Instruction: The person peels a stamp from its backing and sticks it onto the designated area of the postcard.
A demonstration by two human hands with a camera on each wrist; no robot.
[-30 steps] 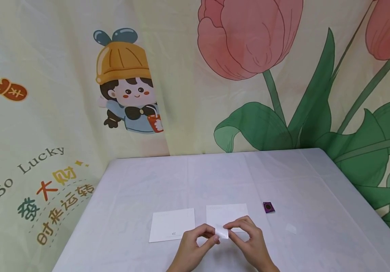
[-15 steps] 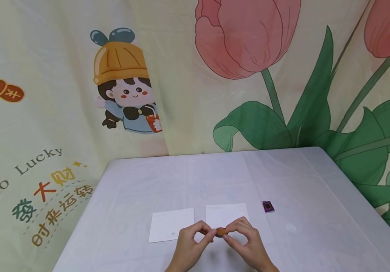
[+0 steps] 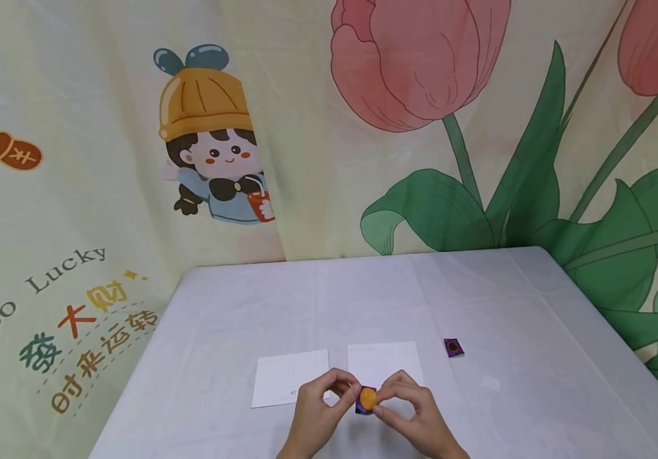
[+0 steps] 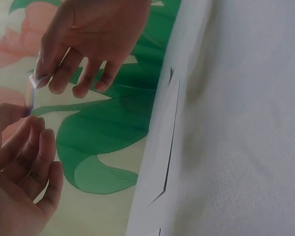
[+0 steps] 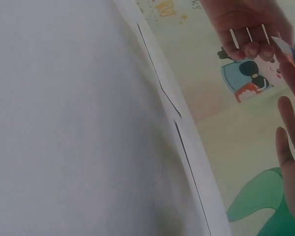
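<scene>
A small purple square that looks like a sticker [image 3: 367, 400], with an orange round picture on it, is held up between the two hands above the table. My left hand [image 3: 317, 408] pinches its left edge between thumb and index finger. At its right edge, the thumb and index finger of my right hand [image 3: 417, 411] pinch it. In the left wrist view the square [image 4: 29, 93] appears edge-on, with a white V-shaped fold at the end near the right hand. A white flap [image 5: 281, 45] beside a blue part shows between the fingertips in the right wrist view.
Two white cards lie side by side, the left card [image 3: 289, 376] and the right card [image 3: 383, 357], partly behind the hands. Farther right lie another purple square [image 3: 453, 347] with a dark round picture and a thin whitish piece [image 3: 491, 383]. A printed curtain [image 3: 306, 127] hangs behind the table.
The held square has turned: first its white side showed, then an orange-brown oval at a slant, and now its purple and orange face. Both hands stay close together.
</scene>
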